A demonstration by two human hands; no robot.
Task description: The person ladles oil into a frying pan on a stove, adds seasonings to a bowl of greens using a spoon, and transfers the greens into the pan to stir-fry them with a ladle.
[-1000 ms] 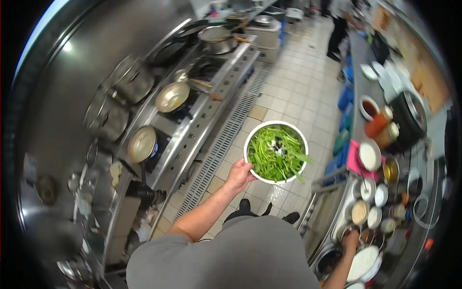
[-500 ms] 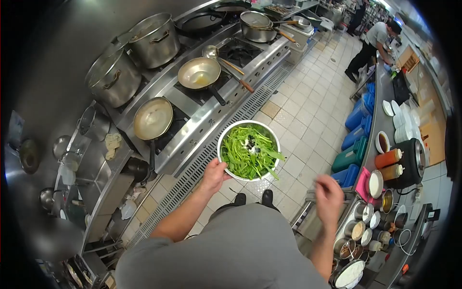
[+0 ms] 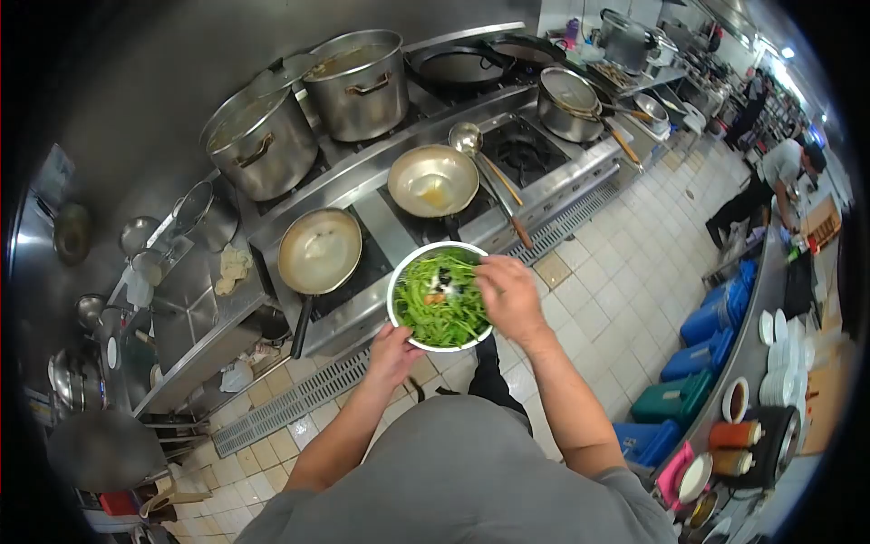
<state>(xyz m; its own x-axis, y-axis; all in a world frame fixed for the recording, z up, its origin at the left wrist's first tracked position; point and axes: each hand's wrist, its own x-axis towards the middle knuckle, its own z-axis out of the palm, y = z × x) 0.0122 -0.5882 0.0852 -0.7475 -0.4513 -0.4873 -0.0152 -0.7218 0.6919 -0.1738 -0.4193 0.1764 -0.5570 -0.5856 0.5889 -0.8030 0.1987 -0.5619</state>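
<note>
A white-rimmed bowl [image 3: 391, 313] full of leafy greens [image 3: 426, 317] is held in front of my body. White and dark bits lie on top of the greens, with something orange-brown beside them. My left hand [image 3: 395, 355] grips the bowl's lower left rim. At the upper right rim, my right hand [image 3: 510, 295] has its fingers bent over the greens; whether they pinch anything is hidden. Behind the bowl, a pan with yellow liquid [image 3: 433, 181] rests on the stove, and another pan [image 3: 320, 251] is to its left.
Large pots [image 3: 355, 86] stand along the stove's back. A ladle [image 3: 466, 139] lies right of the pan with liquid. A counter with sauce bottles [image 3: 735, 434] is at the right, above blue bins [image 3: 709, 313]. A person [image 3: 778, 177] bends over that counter farther off.
My view has turned left toward the stove. My right hand has come from the sauce counter to the bowl's right rim. The orange-brown bit now shows on the greens.
</note>
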